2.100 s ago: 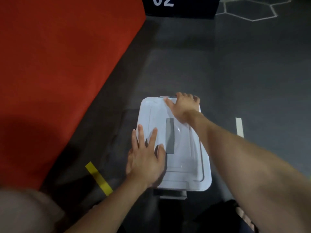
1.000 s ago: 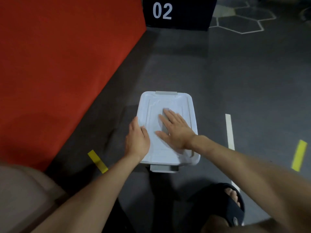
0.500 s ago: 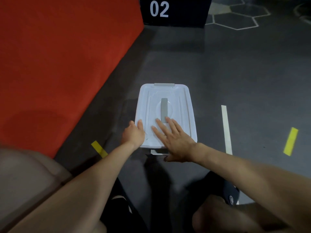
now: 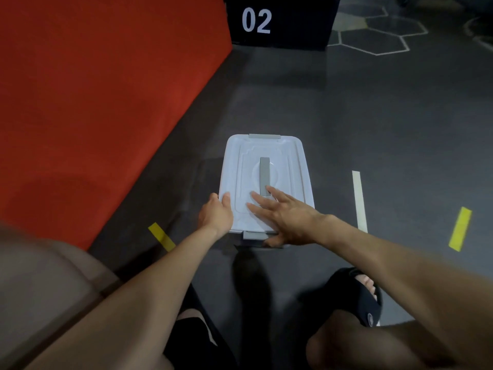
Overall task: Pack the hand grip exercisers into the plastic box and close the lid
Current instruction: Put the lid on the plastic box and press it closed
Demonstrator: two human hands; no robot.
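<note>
A white plastic box (image 4: 280,161) stands on the dark floor with its lid on and a grey handle (image 4: 264,176) along the lid's middle. Grey latches show at the far end (image 4: 264,136) and the near end (image 4: 253,235). My left hand (image 4: 217,214) holds the lid's near left corner, thumb on top. My right hand (image 4: 285,214) lies flat on the near part of the lid with straight fingers, its thumb down by the near latch. No hand grip exercisers are visible; the inside of the box is hidden.
A red mat (image 4: 93,102) fills the left. A black block marked 02 (image 4: 280,21) stands at the back. Yellow tape strips (image 4: 161,236) (image 4: 460,228) and a white strip (image 4: 359,201) lie on the floor. My feet in black sandals (image 4: 357,297) are near the box.
Both hands slid from the far and middle parts of the lid to its near end. My view pulled back and the box looks farther away.
</note>
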